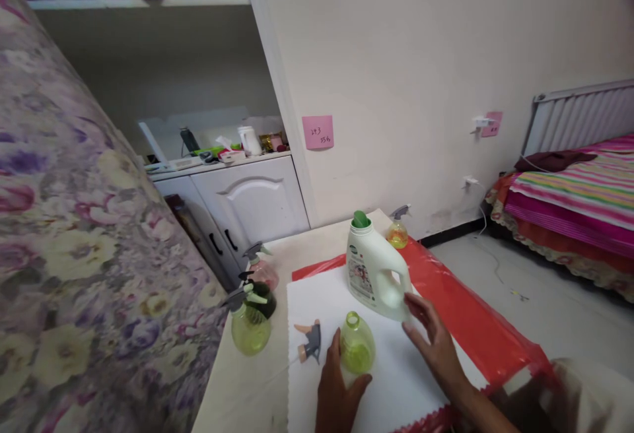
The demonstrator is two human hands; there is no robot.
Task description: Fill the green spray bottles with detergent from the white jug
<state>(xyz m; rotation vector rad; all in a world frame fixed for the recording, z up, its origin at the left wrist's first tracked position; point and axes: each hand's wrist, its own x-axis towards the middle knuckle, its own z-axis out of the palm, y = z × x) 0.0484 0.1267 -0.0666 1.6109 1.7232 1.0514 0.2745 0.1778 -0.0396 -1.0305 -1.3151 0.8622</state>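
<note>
A clear yellow-green bottle [357, 350] without a top stands upright on a white sheet, with some liquid in its lower part. My left hand [339, 387] is wrapped around its near left side, thumb at the front. Behind it stands a pale green detergent jug [369, 271] with a green piece in its mouth. My right hand [438, 347] is beside the jug's lower right corner, fingers apart; whether the fingertips touch the jug I cannot tell. A grey and orange spray trigger head [310, 342] lies on the sheet left of the bottle.
Several spray bottles stand at the table's left edge, including a yellow-green one [250, 331] and a pink one [264, 272]. Another spray bottle [397, 230] is at the far corner. Red plastic [460, 301] lies under the white sheet [317, 288]. A flowered curtain [99, 235] hangs at left.
</note>
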